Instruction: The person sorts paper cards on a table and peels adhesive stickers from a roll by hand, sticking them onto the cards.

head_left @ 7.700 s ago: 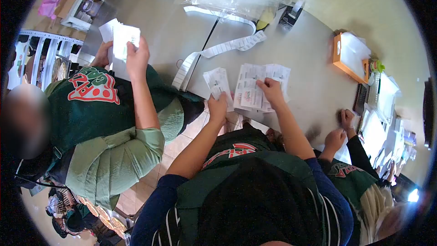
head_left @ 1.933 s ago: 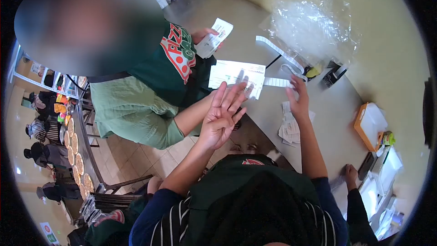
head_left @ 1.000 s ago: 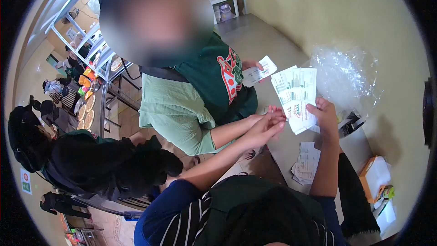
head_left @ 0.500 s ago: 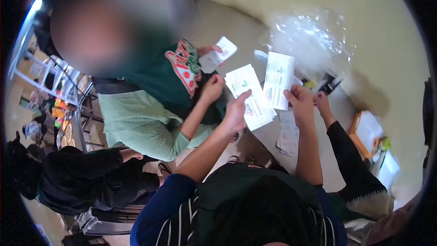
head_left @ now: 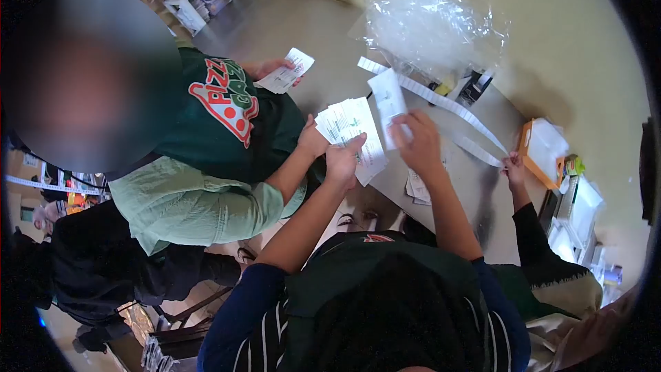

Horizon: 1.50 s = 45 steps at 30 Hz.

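A fanned stack of printed paper slips (head_left: 352,124) is pinched in my left hand (head_left: 343,160), its thumb on top. The fingers of a co-worker in a green apron touch the left side of this stack. My right hand (head_left: 416,143), slightly blurred, grips a single folded slip (head_left: 390,100) just right of the stack. More slips (head_left: 418,186) lie on the grey table (head_left: 475,193) below my right hand. The same co-worker holds other slips (head_left: 289,71) farther up on the left.
A clear plastic bag (head_left: 434,24) lies at the back by a black device (head_left: 475,87). Another person's hand (head_left: 513,167) at the right holds a long label strip (head_left: 454,108). An orange tray (head_left: 537,155) stands near the wall. Someone in black is at lower left.
The co-worker's hand has come to the stack in my left hand. The single slip in my right hand has tilted leftward. The label strip now stretches right to another person's hand.
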Each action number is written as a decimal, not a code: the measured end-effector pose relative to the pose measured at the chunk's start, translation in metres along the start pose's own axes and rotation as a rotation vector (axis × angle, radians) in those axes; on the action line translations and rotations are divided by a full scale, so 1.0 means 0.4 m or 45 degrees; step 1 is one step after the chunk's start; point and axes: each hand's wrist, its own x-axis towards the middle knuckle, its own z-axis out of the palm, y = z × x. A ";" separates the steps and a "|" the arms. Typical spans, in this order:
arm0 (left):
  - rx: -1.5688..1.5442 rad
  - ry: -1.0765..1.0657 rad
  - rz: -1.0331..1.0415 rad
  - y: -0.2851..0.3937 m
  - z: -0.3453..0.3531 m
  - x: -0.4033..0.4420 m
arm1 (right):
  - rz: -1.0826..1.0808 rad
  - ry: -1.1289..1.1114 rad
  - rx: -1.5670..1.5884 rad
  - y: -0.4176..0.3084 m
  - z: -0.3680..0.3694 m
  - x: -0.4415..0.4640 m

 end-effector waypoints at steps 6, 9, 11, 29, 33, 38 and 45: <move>0.308 -0.021 -0.014 -0.073 -0.028 0.008 | 0.599 -0.078 0.499 0.000 0.101 -0.078; 0.198 -0.081 -0.173 -0.083 -0.045 0.019 | 0.720 -0.278 0.457 0.040 0.099 -0.105; 0.014 0.049 -0.362 -0.074 -0.053 0.017 | 0.894 -0.199 0.643 0.064 0.083 -0.123; 0.477 0.053 -0.240 -0.137 -0.064 0.037 | 1.018 -0.036 -0.229 0.248 0.079 -0.322; 0.611 0.025 -0.358 -0.150 -0.013 0.027 | 1.172 -0.140 0.772 0.146 0.112 -0.218; 0.462 0.068 -0.395 -0.177 -0.022 0.041 | 1.320 0.044 0.945 0.156 0.100 -0.208; 0.575 0.042 -0.267 -0.179 -0.040 0.048 | 1.280 -0.190 1.039 0.119 0.082 -0.183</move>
